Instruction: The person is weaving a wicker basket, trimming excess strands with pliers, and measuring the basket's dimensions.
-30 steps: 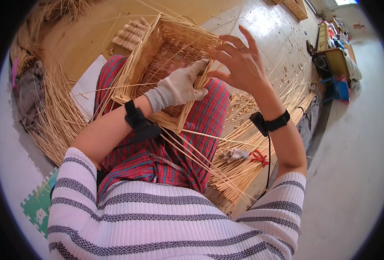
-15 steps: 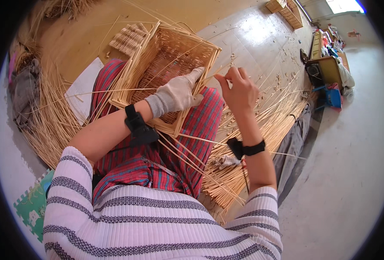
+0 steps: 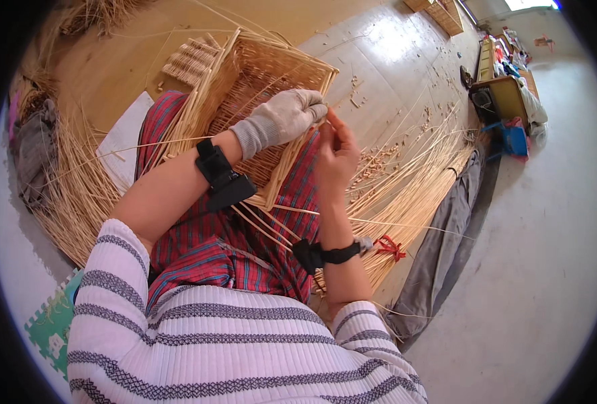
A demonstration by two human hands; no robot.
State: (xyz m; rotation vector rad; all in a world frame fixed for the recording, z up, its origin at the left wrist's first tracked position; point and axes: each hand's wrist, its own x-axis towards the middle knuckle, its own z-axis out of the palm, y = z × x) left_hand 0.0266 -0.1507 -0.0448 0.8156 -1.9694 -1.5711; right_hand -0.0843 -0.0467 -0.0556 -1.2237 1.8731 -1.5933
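A rectangular wicker basket (image 3: pixel 265 59) rests tilted on my lap, over red checked cloth. My left hand (image 3: pixel 282 116), in a pale knitted glove, lies across its opening with fingers closed at the right rim. Bare, my right hand (image 3: pixel 339 153) meets the left fingertips just outside that rim, its thumb and forefinger pinched on a thin wicker strand. The strand is mostly hidden by the fingers. Loose strand ends stick out from the basket's near corner and left side.
Bundled wicker rods (image 3: pixel 413 209) lie to my right beside a grey cloth (image 3: pixel 440 229). More loose rods (image 3: pixel 76 195) spread at left near a white sheet (image 3: pixel 125 138). A small woven piece (image 3: pixel 192 60) sits beyond the basket. Cut scraps litter the floor; a blue stool (image 3: pixel 514 143) stands far right.
My right hand has moved left and down to the basket's rim, meeting the left hand. The left fingers have curled closed there. The basket has shifted slightly left.
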